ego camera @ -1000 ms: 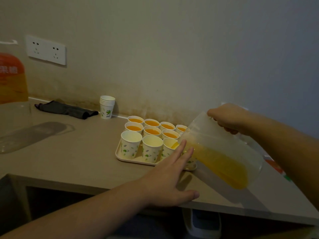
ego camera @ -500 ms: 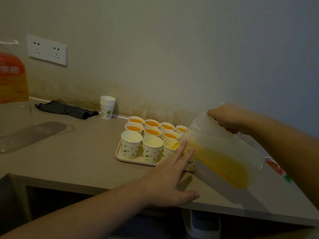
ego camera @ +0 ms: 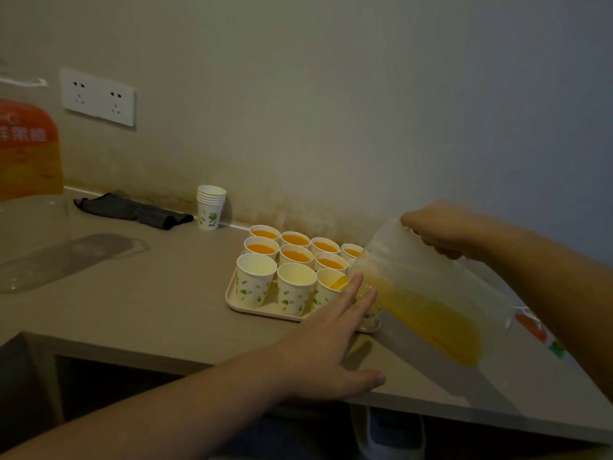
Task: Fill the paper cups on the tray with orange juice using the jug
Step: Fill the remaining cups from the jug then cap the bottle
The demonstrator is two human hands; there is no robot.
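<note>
The clear plastic jug (ego camera: pixel 428 293), about a third full of orange juice, is tipped steeply with its spout over the third white paper cup with green leaf print (ego camera: pixel 326 288) in the front row of the pale rectangular plastic tray (ego camera: pixel 232 293). A second ago the picture was almost the same: jug at the same tilt, juice running into the same cup. So the pour has simply carried on, and this cup looks only partly filled; I judge it needs a little more before the jug moves along.

Behind that cup on the tray, the cups of the two back rows (ego camera: pixel 295 254) that show all hold juice. To its left, two front-row cups (ego camera: pixel 275 283) stand empty. A further front cup to its right is mostly hidden behind the fingers and jug, so its level cannot be told. That leaves at least two cups to do.

The right hand (ego camera: pixel 438 227) is clenched around the jug's upper rear, at the handle side. The left hand (ego camera: pixel 331 346) is spread flat and open, palm down on the grey-brown bench (ego camera: pixel 149 310) just in front of the tray, fingertips (ego camera: pixel 356 282) reaching up against the jug's spout end as if steadying it; it grips nothing.
</note>
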